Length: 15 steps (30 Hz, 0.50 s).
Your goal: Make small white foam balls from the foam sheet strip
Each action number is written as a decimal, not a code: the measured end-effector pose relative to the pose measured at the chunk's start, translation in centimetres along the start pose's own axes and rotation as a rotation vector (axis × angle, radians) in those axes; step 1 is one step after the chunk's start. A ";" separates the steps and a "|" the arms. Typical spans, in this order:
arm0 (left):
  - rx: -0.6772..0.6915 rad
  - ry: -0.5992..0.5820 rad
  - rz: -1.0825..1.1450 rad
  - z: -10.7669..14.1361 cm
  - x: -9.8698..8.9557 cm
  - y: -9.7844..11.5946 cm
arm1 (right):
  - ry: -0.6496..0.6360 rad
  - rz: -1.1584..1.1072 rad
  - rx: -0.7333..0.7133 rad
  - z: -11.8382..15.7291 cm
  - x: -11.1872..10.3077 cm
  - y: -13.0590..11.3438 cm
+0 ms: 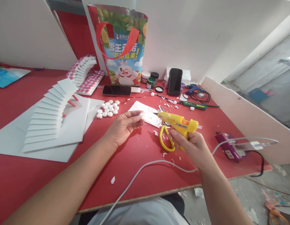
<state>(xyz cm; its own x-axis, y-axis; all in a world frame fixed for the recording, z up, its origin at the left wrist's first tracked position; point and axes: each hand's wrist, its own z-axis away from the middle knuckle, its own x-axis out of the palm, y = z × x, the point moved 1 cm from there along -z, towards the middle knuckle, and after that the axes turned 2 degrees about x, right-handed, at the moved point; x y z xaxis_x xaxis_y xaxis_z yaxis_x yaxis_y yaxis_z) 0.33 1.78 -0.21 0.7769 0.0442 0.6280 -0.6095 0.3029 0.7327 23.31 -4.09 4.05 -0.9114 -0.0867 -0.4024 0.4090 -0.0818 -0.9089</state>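
Between the thumb and fingers of my left hand (126,126) is a small white rolled foam rosette (142,116). My right hand (190,143) is wrapped round the handle of a yellow hot glue gun (177,121), whose dark nozzle points left toward the rosette, a short gap away. A clear glue stick pokes out of its back end. Beneath the gun lie scissors with yellow handles (164,145), partly hidden by it. A white sheet with scraps (148,114) rests behind my left fingertips. Several similar white rosettes (108,108) sit grouped to the left.
A fanned white foam-board staircase (45,114) stands at left, with a pink-trimmed piece (82,73) behind. A printed bag (123,47), phones (116,90), paint jars (151,83) and a green-handled tool (194,105) line the back. A white cable (156,161) crosses the front; a purple box (229,147) lies right.
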 end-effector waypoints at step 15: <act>-0.063 -0.196 0.000 0.4 0.0 0.1 | 0.563 0.220 0.214 -2.7 -6.3 7.1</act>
<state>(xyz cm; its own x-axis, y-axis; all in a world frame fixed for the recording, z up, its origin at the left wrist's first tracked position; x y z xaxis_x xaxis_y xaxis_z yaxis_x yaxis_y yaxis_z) 0.16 1.43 -0.01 0.7274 -0.1398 0.6718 -0.5941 0.3617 0.7185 31.84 -1.44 -0.13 -0.6657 0.4064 -0.6259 0.5362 -0.3229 -0.7799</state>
